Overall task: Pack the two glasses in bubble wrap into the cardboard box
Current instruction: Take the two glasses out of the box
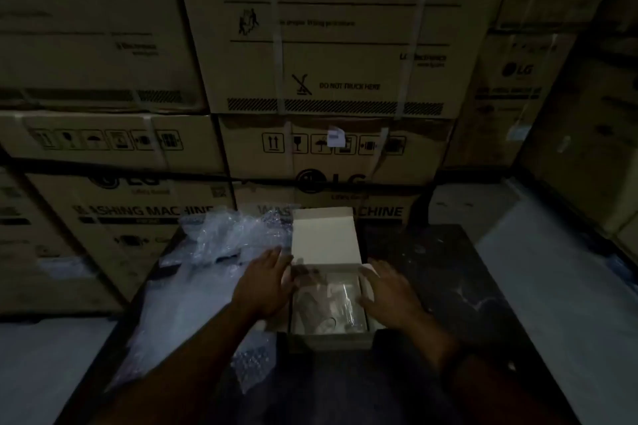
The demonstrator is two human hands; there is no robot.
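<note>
Glasses in bubble wrap (328, 300) lying inside the open cardboard box (331, 338), count hard to tell in the dim light, lid flap upright at the far edge. Left hand (266, 283) flat against the box's left side, fingers straight, gripping nothing. Right hand (390, 293) spread at the right wall, fingers relaxed, holding nothing. Loose bubble wrap (224, 238) heaped just left of the box, trailing toward the near-left table edge. Wide stretch of dark table (448, 269) right of the box, pale floor (552, 304) beyond its edge. Stacked cartons (328, 45) close behind the far edge.
</note>
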